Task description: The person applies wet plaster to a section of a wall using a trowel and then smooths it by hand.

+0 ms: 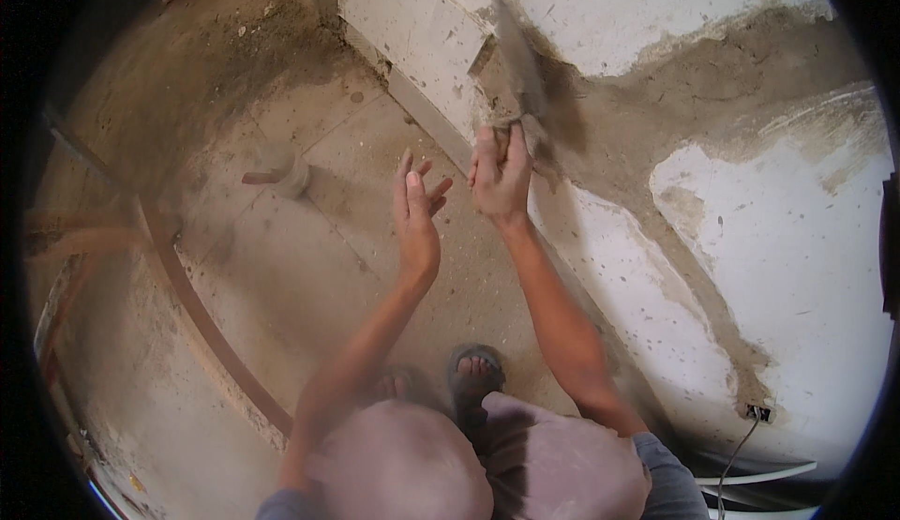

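My right hand [500, 171] is closed on a grey, mortar-covered trowel [511, 70], its blade somewhat blurred against the wall. Rough grey mortar [712, 89] runs across the white wall [750, 239] in a broad band, with a narrower strip down toward a small socket opening [757, 414]. Left of the right hand, my left hand [419, 206] is held up off the floor, fingers apart and holding nothing.
A small pale container [292, 180] with a reddish stick stands on the dusty tiled floor [347, 220]. Curved-looking wooden bars [206, 323] lie along the left. White conduit [769, 473] and a dark cable are at the lower right. My sandalled foot [473, 370] is below.
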Demonstrator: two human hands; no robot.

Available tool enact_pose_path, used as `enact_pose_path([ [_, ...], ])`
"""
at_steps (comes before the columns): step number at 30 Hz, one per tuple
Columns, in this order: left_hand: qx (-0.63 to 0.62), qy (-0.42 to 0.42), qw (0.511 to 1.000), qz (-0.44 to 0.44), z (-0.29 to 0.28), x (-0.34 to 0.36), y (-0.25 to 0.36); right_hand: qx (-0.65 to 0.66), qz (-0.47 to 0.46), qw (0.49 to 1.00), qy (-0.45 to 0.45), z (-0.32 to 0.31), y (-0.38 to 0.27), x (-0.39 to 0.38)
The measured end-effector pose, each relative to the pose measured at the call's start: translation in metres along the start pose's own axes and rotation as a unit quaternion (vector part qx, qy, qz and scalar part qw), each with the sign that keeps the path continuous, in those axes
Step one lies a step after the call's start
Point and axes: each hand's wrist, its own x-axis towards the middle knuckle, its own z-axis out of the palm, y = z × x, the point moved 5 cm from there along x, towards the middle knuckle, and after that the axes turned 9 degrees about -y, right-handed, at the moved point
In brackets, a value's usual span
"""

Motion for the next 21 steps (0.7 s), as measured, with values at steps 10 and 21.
enact_pose_path([
  [10,0.009,0.001,1.000,-0.007,-0.003,-0.002,-0.004,-0.033,-0.052,0.998,-0.009,0.003,0.006,-0.003],
  [21,0.014,-0.219,0.975,-0.033,0.042,-0.008,0.015,0.077,0.144,0.986,-0.026,-0.023,-0.054,-0.064],
])
